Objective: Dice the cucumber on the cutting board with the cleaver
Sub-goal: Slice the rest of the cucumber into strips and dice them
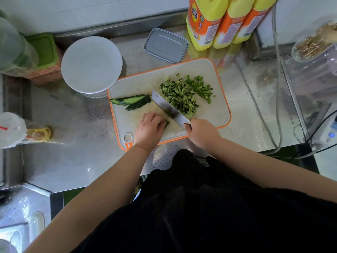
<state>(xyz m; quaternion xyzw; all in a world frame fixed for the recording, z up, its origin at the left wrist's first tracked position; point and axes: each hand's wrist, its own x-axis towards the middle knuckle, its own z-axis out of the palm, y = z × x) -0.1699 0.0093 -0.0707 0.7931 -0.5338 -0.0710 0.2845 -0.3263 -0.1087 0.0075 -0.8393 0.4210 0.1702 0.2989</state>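
We are mostly done: diced pile (186, 93) far right, two strips (133, 102) left; left hand (150, 127) pins cucumber (166, 123), right hand (201, 133) grips cleaver (168, 108).

A white cutting board (209, 73) edged in orange carries a heap of diced cucumber (186, 94), dark green at the skin and paler green at the flesh, beside dark green uncut strips (133, 102) and the silver-grey blade of a cleaver (168, 108). The steel worktop (73, 143) is silver with an embossed dotted pattern, and on it stand a white round lid (91, 64), a grey rectangular container (166, 45), a green-lidded box (43, 49) and three yellow bottles (206, 21) with orange and white labels. The person's garment (209, 207) is black.
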